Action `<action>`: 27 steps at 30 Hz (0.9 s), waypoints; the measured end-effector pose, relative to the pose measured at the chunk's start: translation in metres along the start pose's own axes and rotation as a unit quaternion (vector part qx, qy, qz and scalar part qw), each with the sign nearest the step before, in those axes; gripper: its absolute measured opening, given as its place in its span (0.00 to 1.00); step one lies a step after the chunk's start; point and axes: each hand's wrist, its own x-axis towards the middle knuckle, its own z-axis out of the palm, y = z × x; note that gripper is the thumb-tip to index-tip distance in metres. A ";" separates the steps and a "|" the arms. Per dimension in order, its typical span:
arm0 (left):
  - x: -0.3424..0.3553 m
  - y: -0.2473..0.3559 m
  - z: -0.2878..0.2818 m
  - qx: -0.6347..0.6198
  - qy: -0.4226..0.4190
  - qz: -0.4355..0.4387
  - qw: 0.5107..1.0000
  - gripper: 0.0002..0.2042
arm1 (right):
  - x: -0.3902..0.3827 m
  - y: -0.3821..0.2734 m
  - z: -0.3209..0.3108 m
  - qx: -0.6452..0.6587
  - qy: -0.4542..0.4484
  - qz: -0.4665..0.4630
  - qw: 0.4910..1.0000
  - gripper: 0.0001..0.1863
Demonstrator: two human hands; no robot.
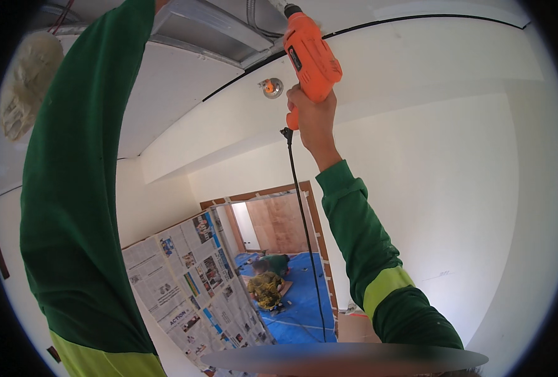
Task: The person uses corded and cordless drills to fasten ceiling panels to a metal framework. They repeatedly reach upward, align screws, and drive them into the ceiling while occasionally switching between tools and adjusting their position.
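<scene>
My right hand point(315, 119) is raised overhead, its fingers wrapped round the handle of an orange corded drill point(313, 60). The drill points up, and its black chuck point(292, 10) is near the top edge, next to the opening in the ceiling. From the handle a black power cord point(302, 213) hangs down. My left arm, in a green sleeve point(84, 157), reaches up on the left. Only a sliver of my left hand point(160, 4) shows, beside the metal ceiling frame point(213, 22); its fingers are out of the picture.
A round fixture with an orange centre point(270, 88) sits on the white wall. Below, a newspaper-covered door point(184, 289) stands by a doorway. Beyond it, people point(266, 286) are low on a blue floor sheet point(304, 295). A plastic-wrapped object point(30, 85) hangs at upper left.
</scene>
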 end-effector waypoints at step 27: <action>-0.838 0.000 -0.082 -0.181 -0.266 -0.618 0.718 0.17 | -0.527 -0.069 -0.160 -0.116 -0.302 0.670 0.668 0.28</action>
